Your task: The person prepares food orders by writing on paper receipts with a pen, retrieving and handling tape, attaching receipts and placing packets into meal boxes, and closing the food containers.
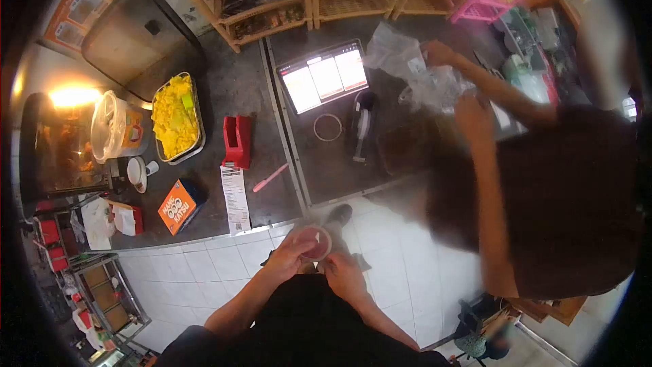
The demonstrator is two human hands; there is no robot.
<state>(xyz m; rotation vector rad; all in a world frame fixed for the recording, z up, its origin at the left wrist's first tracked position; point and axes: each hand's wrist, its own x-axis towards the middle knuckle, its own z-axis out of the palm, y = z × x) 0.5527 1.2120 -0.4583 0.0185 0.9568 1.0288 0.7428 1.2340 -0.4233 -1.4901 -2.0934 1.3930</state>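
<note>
dark shirt (299, 326), foremost; round container (314, 244), reddish inside, just beyond, held off the tabletop (326, 173); left hand (288, 258) pinching its side, right hand (343, 275) by its edge, grip unclear; filling judged done, container not yet set down; whether sealed, cannot tell

Seen from above, the wearer's left hand (291, 256) is gripping a round reddish cup (314, 243) over a white tiled floor (401, 265); the right hand (341, 274) is resting close against its near right edge, its grip hard to make out. Ahead, a dark counter (224, 61) is holding a lit tablet (322, 76). To the left, a red dispenser (238, 141) is standing by a receipt (235, 200), a pink pen (270, 178), an orange box (178, 209) and a tray (201, 137) of yellow food (175, 119). At right, a co-worker (536, 211) is handling clear plastic (397, 51).
</note>
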